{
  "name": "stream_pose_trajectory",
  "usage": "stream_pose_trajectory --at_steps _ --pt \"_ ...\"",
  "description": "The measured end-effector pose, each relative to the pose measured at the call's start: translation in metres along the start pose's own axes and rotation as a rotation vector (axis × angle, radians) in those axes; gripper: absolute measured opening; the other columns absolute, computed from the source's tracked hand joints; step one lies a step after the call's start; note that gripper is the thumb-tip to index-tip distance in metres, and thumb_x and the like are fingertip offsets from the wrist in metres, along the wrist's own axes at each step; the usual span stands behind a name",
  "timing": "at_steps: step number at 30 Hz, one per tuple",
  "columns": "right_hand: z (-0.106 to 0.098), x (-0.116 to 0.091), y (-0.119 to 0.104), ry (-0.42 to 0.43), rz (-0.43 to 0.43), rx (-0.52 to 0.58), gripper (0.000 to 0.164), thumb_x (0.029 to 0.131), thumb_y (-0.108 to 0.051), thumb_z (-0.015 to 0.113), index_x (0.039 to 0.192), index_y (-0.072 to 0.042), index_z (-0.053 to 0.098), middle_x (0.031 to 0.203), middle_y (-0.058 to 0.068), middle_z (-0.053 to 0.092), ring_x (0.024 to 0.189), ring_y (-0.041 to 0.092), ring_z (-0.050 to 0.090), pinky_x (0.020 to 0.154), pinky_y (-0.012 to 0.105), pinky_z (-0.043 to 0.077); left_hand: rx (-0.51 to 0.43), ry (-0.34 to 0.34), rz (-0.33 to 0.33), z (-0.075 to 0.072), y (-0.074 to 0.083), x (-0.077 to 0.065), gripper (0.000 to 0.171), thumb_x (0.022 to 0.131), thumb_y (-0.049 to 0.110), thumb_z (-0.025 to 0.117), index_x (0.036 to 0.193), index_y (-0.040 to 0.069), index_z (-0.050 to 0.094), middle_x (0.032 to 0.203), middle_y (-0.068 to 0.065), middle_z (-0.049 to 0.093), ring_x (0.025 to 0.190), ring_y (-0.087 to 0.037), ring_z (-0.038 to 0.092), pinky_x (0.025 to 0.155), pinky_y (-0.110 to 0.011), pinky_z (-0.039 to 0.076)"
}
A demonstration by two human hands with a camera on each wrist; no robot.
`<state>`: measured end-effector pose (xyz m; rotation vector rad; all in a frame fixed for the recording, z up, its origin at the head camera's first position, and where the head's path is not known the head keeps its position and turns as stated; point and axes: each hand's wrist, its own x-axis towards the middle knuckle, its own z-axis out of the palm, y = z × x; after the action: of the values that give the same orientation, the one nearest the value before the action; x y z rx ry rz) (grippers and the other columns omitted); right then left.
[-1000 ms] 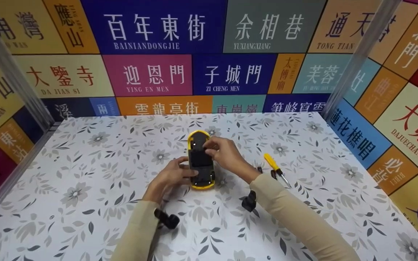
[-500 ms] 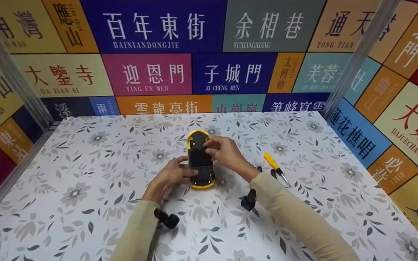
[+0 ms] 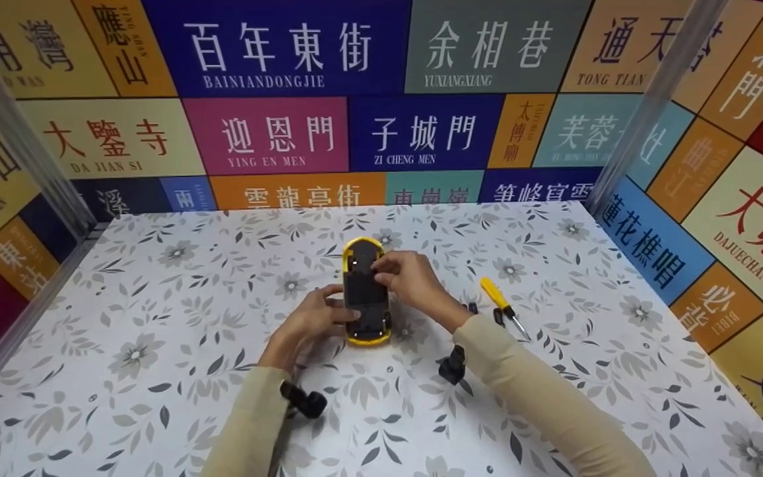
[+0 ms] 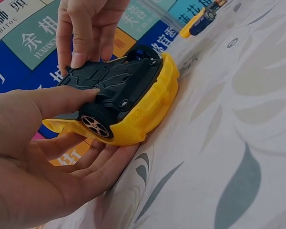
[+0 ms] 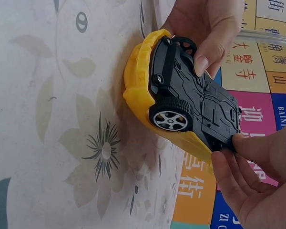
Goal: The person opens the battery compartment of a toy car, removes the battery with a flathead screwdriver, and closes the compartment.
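Note:
A yellow toy car (image 3: 366,291) is held upside down, its black underside (image 4: 119,88) facing up. My left hand (image 3: 315,317) grips one end, with the thumb on the underside and the fingers beneath the yellow body, as the left wrist view shows. In the right wrist view a black wheel (image 5: 170,114) with silver spokes is fitted near that same end. Toward the other end, my right hand (image 3: 410,278) pinches the edge of the black underside between thumb and fingers. The tips of those fingers hide whatever lies directly under them.
To the right lies a screwdriver (image 3: 502,303) with a yellow and black handle. Small dark pieces (image 3: 499,317) rest beside it, near the right wrist. Printed sign panels (image 3: 275,136) stand behind the floral-patterned table (image 3: 189,397) and along its sides.

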<state>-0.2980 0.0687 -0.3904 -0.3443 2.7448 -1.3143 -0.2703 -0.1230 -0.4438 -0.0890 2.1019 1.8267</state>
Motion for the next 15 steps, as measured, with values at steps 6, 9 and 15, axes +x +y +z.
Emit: stream_pose_trajectory --at_steps 6,9,15 --pt "0.001 -0.001 0.001 0.02 -0.021 -0.059 0.026 0.093 -0.005 0.068 0.117 -0.011 0.075 0.112 0.01 0.074 0.097 0.023 0.07 0.075 0.032 0.059 -0.015 0.002 0.009 0.0 0.0 0.0 0.068 0.086 0.002 0.071 0.148 0.004 0.043 0.131 -0.026 0.061 0.105 -0.029 0.07 0.089 -0.037 0.062" --pt "0.005 -0.003 0.003 0.024 -0.043 -0.097 0.031 0.09 -0.004 0.071 0.121 -0.01 0.073 0.112 0.012 0.071 0.094 0.024 0.068 0.076 0.034 0.059 -0.013 -0.001 0.0 0.0 -0.001 0.001 0.068 0.087 0.002 0.07 0.149 0.003 0.041 0.132 -0.026 0.06 0.106 -0.03 0.07 0.089 -0.037 0.062" --pt "0.009 -0.007 0.005 0.051 -0.031 -0.117 0.045 0.088 -0.002 0.073 0.131 -0.01 0.065 0.118 0.014 0.058 0.093 0.023 0.062 0.084 0.037 0.054 0.022 0.011 -0.01 0.0 -0.001 0.002 0.071 0.087 0.004 0.071 0.15 0.003 0.04 0.134 -0.026 0.06 0.109 -0.032 0.07 0.09 -0.037 0.062"
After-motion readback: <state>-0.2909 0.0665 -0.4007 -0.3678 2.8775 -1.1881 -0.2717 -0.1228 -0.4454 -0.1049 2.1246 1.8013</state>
